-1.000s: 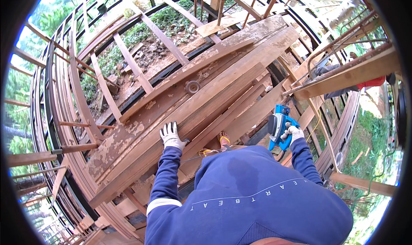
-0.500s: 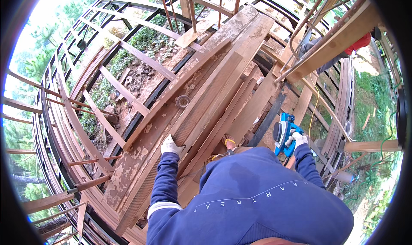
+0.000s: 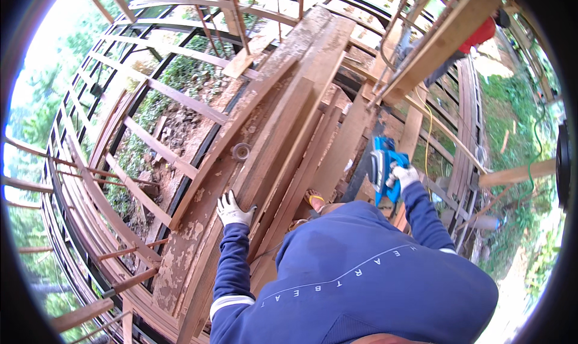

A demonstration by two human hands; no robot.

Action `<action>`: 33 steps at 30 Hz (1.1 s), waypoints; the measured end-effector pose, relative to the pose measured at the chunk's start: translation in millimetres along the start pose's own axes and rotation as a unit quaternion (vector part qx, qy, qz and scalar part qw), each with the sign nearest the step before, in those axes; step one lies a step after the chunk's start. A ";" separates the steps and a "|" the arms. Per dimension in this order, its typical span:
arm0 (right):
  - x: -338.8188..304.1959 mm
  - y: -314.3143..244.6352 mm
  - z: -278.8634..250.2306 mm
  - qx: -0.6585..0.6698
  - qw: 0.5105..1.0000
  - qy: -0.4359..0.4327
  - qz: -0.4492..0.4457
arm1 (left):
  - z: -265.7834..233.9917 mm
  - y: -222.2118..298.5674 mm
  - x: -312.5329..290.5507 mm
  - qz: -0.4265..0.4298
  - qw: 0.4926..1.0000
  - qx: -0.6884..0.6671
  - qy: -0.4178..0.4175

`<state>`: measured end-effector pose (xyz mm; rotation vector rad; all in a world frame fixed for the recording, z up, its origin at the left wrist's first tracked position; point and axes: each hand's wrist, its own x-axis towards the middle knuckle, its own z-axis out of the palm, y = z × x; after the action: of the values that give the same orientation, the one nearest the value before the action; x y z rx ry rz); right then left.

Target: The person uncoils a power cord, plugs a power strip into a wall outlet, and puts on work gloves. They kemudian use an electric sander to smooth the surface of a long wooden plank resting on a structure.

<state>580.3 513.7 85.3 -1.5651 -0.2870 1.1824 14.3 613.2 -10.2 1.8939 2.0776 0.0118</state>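
Electric hand planer point(image 3: 386, 163) centre-right, right hand point(image 3: 404, 176) gripping it; left hand point(image 3: 235, 211), fingers spread, best braced flat on centre-left plank point(image 3: 274, 142)

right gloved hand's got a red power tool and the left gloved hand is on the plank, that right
Not quite: the power tool is blue, not red, as the head view shows. The right gloved hand does hold it, and the left gloved hand is on the plank.

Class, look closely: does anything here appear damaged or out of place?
Yes: the plank left of the left hand looks worn, with pale, apparently flaking patches, unlike the evenly brown board beside it.
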 end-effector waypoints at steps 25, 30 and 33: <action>21.2 -68.7 126.8 -0.106 0.957 -0.270 -0.014 | -48.5 97.0 -41.8 0.118 0.949 -0.216 0.197; 63.5 -97.3 137.4 -0.167 0.932 -0.322 -0.004 | -61.8 168.1 -14.3 0.101 0.941 -0.252 0.202; 95.2 -113.0 143.0 -0.245 0.902 -0.353 -0.031 | -70.0 219.1 6.3 0.098 0.933 -0.258 0.231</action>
<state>555.7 709.0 144.7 -1.4578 -1.1802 1.6854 208.7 659.9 103.8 1.8555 1.8664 1.0340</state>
